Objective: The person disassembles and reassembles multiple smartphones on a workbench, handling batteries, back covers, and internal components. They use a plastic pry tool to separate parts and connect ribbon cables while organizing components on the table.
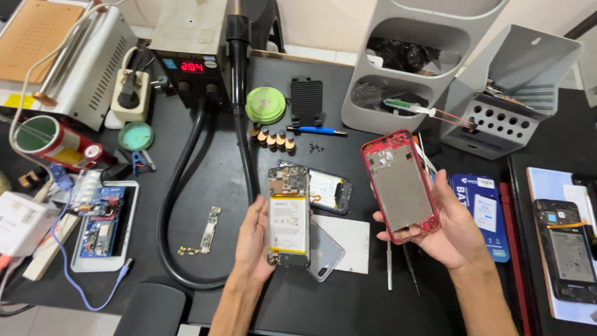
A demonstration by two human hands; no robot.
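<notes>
Black matte tabletop (348,311), crowded with repair gear. Left hand (254,239): fingers curled around the long edges of an opened phone (289,216), a flat rectangular slab held face-down over the tabletop's near middle, its back showing a pale glossy battery with a yellow strip and a dark circuit section at the top. Right hand (449,230): palm up, fingers and thumb wrapped around the lower end of a red phone frame (401,185), a thin rounded-corner rectangle with a dull grey metal plate inside a shiny red rim, tilted slightly and raised to the right of the opened phone, not touching it. Beneath and between the hands: a second opened phone (328,188) with dark casing, a smooth grey back cover (326,254) and a white square mat (349,241), all lying flat. A thick black ribbed hose (171,211) loops across the left half from a boxy station with a red digital readout (191,65). Near the hose lies a narrow bare circuit board (211,229). Round green discs (265,104) stacked near the back. Grey moulded plastic organiser (410,56) at rear right; blue flat package (485,208) just beside the right hand; slim metal tools (390,267) below the red phone frame.
</notes>
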